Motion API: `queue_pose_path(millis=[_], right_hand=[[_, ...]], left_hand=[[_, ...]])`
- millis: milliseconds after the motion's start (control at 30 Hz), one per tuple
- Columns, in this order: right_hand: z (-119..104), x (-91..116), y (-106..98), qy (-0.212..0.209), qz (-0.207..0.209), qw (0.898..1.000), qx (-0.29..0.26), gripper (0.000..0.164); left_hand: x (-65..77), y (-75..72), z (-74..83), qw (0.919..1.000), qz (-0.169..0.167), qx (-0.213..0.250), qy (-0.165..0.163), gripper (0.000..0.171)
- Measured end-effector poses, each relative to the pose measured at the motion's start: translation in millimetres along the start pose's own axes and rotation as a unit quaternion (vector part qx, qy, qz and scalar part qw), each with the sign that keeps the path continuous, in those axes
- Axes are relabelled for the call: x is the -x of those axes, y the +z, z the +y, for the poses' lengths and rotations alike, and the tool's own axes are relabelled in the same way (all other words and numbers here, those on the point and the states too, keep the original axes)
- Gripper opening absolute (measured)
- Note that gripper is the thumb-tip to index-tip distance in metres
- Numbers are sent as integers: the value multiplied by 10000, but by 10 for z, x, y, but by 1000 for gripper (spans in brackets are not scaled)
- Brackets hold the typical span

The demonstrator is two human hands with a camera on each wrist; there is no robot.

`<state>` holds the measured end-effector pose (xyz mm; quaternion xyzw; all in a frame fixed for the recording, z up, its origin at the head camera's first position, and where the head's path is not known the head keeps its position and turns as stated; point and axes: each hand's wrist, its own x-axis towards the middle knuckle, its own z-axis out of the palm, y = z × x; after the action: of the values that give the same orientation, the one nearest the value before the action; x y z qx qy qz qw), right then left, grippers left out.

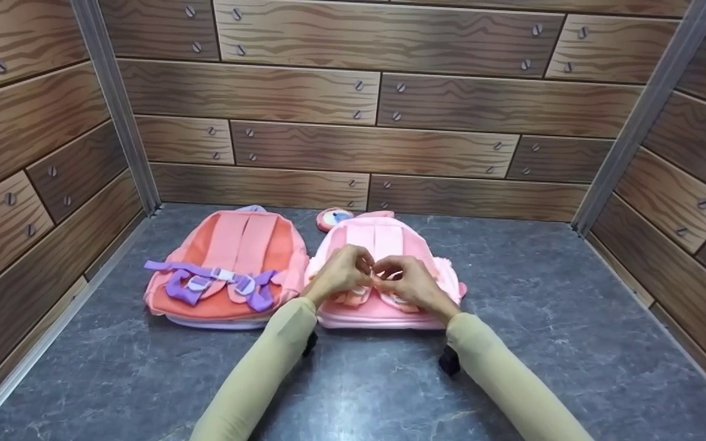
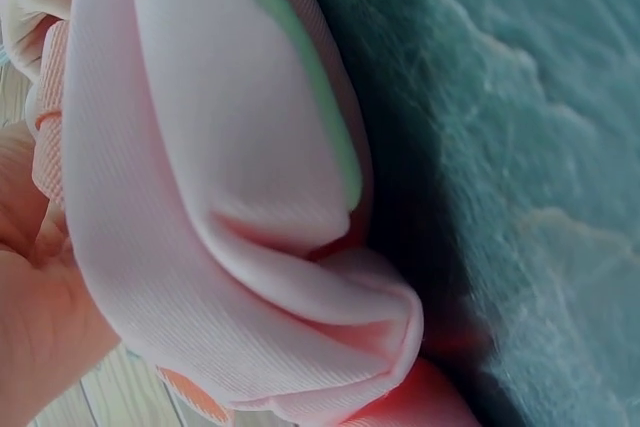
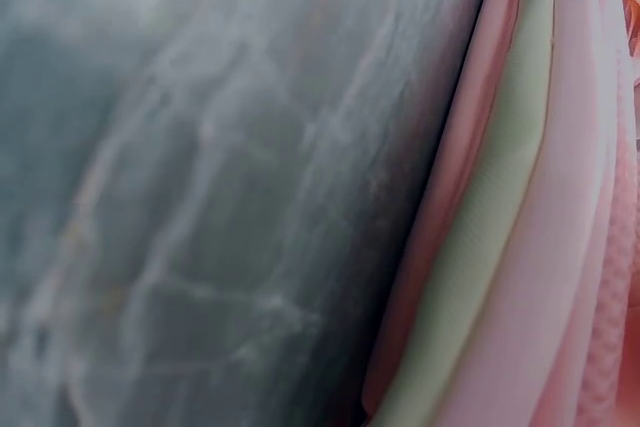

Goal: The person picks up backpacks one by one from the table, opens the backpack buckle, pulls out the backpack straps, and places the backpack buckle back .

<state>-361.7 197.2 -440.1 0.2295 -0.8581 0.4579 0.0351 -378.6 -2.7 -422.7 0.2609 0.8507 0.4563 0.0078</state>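
Note:
A light pink backpack [image 1: 377, 318] lies with its shoulder straps facing up, in the middle of the table. Over its straps, my left hand [image 1: 344, 269] and right hand [image 1: 413, 283] meet fingertip to fingertip, pinching the two ends of a peach strap [image 1: 353, 297]. The fingers mostly hide the small buckle between them. In the left wrist view, the peach strap [image 2: 50, 112] shows beside the fingers, behind the bag's pale pink side [image 2: 230, 147]. The right wrist view shows mainly the bag's layered edge [image 3: 540, 247].
Touching the pink bag's left side is a coral backpack [image 1: 242, 245], its purple strap [image 1: 184, 267] joined by a white buckle [image 1: 224, 275]. A round plush piece with an eye [image 1: 333, 218] pokes out behind the pink bag. Wood-patterned walls [image 1: 353, 92] enclose the grey marbled table [image 1: 573, 318].

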Motion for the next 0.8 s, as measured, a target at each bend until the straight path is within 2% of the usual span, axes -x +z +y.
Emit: queue_pose_path(millis=[233, 367, 567, 800], right_hand=[[25, -40, 49, -389, 75, 9990, 222, 27], [11, -48, 70, -362, 116, 9989, 290, 24], [-19, -36, 58, -67, 139, 9994, 302, 26], [-16, -27, 3, -62, 146, 9996, 228, 22]], left_hand=[[14, -32, 5, 9991, -201, 359, -140, 32], [12, -41, 8, 9986, -240, 432, -186, 32], [4, -50, -22, 9999, -116, 11, -30, 25], [-2, -29, -19, 9993, -303, -195, 48, 30]])
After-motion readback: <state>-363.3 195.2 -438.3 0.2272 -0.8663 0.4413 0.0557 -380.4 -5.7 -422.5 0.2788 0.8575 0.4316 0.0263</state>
